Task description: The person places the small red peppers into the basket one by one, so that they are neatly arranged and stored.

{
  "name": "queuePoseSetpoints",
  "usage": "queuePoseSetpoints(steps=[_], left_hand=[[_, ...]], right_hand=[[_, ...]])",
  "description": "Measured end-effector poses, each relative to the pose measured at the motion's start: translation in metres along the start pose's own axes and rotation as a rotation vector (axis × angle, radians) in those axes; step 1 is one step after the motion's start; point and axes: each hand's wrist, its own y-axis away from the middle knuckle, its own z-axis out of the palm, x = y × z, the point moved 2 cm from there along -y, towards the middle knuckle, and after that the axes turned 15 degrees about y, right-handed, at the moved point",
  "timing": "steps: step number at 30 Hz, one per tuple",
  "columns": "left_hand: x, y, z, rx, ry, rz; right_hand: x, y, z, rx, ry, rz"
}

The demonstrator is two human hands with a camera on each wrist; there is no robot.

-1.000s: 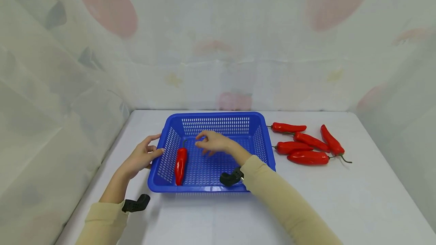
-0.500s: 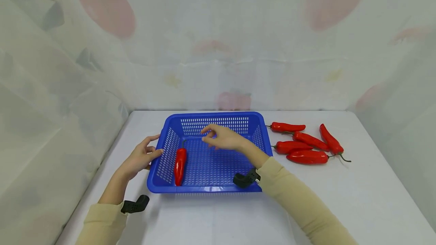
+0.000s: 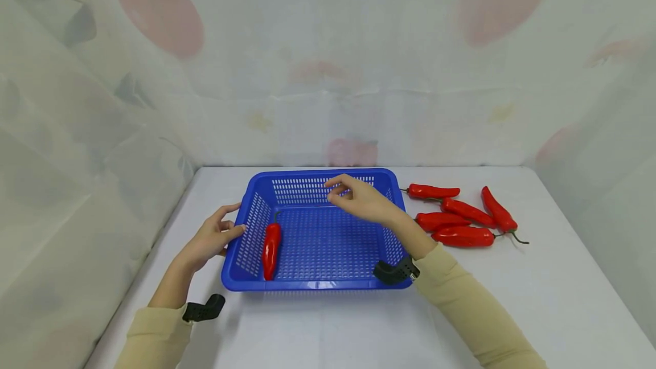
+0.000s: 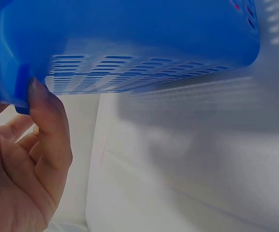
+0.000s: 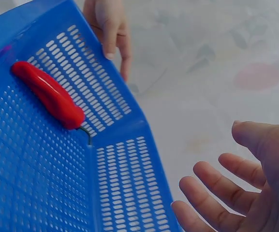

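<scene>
A blue plastic basket (image 3: 318, 285) with slotted walls stands on the white table in the head view. My left hand (image 3: 211, 236) grips its left rim, thumb on top; in the left wrist view the fingers (image 4: 52, 128) curl under that rim. One red chili pepper (image 3: 271, 250) lies along the inside of the left wall, green stem toward the back. Over the back right of the basket, my right hand (image 3: 361, 201) hovers with nothing in it. The right wrist view has its fingers (image 5: 212, 203) spread and loosely bent.
Several more red chili peppers (image 3: 463, 237) lie in a loose group on the table (image 3: 553, 289), right of the basket. A pale patterned cloth (image 3: 328, 73) hangs behind the table and along both sides.
My right hand has drawn away from the pepper in the basket, rightward and toward the back rim. The left hand stays on the left rim.
</scene>
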Motion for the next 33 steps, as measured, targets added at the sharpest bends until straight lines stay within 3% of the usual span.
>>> queuePoseSetpoints(steps=[9,18,33], left_hand=[[-0.001,0.000,0.000,0.002,0.001,-0.002],[-0.001,0.000,-0.001,0.000,-0.004,-0.005],[-0.002,-0.001,-0.001,-0.011,0.018,0.009]], right_hand=[[0.013,0.023,-0.018,0.087,0.036,0.016],[0.036,0.047,-0.031,0.178,0.039,0.087],[0.091,0.089,-0.033,0.441,0.070,0.199]])
